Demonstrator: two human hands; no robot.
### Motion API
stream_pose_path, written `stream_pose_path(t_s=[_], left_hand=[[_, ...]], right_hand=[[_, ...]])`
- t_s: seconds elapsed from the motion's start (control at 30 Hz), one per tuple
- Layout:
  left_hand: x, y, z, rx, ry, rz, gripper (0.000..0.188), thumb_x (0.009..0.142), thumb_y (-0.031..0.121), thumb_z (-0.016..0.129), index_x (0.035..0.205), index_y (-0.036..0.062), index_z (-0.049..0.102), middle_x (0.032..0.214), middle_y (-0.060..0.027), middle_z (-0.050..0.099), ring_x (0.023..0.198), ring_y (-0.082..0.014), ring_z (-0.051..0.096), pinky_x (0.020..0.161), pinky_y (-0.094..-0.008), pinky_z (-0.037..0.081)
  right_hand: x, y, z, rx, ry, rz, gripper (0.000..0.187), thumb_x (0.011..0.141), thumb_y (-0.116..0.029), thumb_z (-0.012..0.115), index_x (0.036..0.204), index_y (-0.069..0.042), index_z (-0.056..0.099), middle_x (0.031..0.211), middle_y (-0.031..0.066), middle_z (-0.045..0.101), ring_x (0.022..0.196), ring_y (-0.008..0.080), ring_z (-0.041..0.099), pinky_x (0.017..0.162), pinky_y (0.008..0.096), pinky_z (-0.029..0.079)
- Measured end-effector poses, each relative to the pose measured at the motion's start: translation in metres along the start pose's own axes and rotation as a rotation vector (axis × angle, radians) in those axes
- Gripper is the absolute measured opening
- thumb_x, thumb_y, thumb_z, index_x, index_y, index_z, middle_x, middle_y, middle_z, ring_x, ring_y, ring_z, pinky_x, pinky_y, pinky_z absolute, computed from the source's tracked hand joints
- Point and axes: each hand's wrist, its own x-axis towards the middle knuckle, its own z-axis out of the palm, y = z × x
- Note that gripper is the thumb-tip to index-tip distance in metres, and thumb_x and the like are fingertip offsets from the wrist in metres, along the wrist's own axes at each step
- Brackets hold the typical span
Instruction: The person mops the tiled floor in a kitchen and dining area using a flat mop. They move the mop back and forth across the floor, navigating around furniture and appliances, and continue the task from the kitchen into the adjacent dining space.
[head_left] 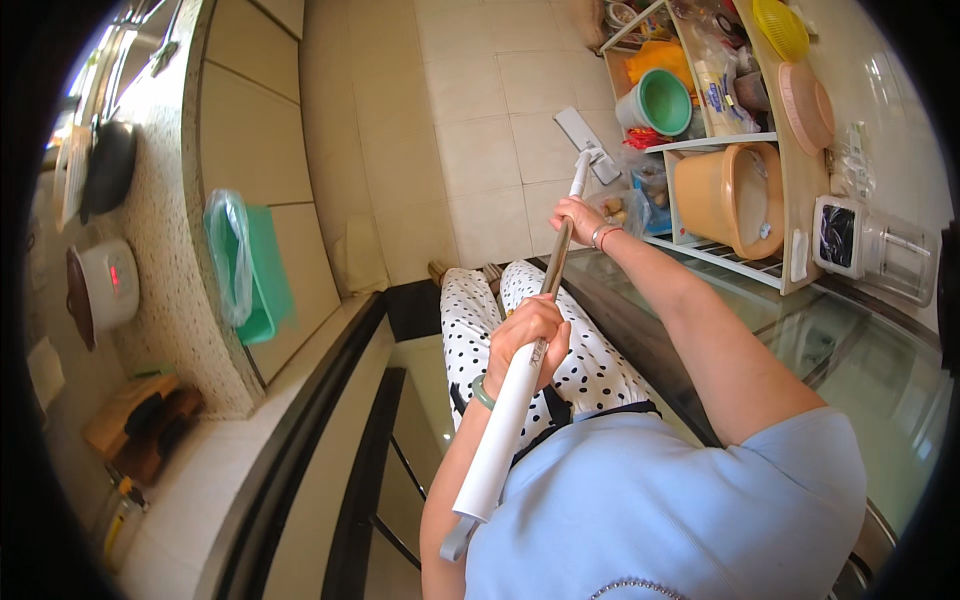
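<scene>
A flat mop with a white and silver pole (508,425) runs slantwise up from in front of my chest. Its flat rectangular head (587,143) rests on the floor tiles beside the shelf. My left hand (528,335), with a green bangle at its wrist, is closed around the pole where white meets metal. Farther along, my right hand (580,222) grips the silver section, a bracelet and red cord on that wrist. The grey hook at the pole's near end hangs beside my left forearm.
To the right, a shelf holds a green-lined bucket (664,102), a peach tub (752,200) and bags. A bag of round produce (620,208) lies near the mop head. On the left, a green bin (262,275) hangs from the cabinet below a speckled counter (165,200). A dark door track crosses the floor.
</scene>
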Motion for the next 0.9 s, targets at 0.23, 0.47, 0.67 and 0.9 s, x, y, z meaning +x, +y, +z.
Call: stream_pose_path(t_s=[0.23,0.47,0.67,0.9], left_hand=[[-0.066,0.051,-0.039,0.050,0.139,-0.066,0.021,0.076,-0.013,0.065,0.071,0.0028,0.052,0.069,-0.0073,0.060,0.067,-0.0211,0.062,0.086,-0.0441,0.053],[-0.180,0.105,-0.081,0.153,0.336,-0.114,0.020,0.079,-0.012,0.059,0.073,0.0033,0.049,0.071,-0.0089,0.059,0.070,-0.0210,0.061,0.086,-0.0477,0.051],[-0.295,0.146,-0.093,0.238,0.504,-0.181,0.014,0.082,-0.009,0.054,0.079,0.0043,0.049,0.073,-0.0095,0.058,0.072,-0.0218,0.060,0.088,-0.0499,0.049],[-0.423,0.186,-0.079,0.286,0.740,-0.270,0.014,0.088,-0.001,0.053,0.079,0.0059,0.045,0.072,-0.0077,0.053,0.073,-0.0210,0.054,0.092,-0.0511,0.045]], right_hand=[[-0.016,-0.071,0.053,0.076,-0.022,-0.114,0.008,0.078,-0.017,0.065,0.071,-0.018,0.061,0.080,0.0002,0.058,0.090,0.0245,0.057,0.077,0.0394,0.051],[-0.047,-0.194,0.119,0.043,-0.119,-0.164,0.015,0.086,-0.027,0.061,0.076,-0.017,0.064,0.084,-0.0012,0.062,0.096,0.0223,0.056,0.076,0.0413,0.046],[-0.085,-0.272,0.189,0.011,-0.259,-0.376,0.011,0.083,-0.026,0.063,0.079,-0.017,0.068,0.084,-0.0008,0.064,0.094,0.0233,0.057,0.072,0.0435,0.051],[-0.164,-0.341,0.265,0.045,-0.411,-0.509,0.004,0.079,-0.023,0.064,0.078,-0.020,0.066,0.085,-0.0023,0.064,0.094,0.0230,0.057,0.071,0.0417,0.051]])
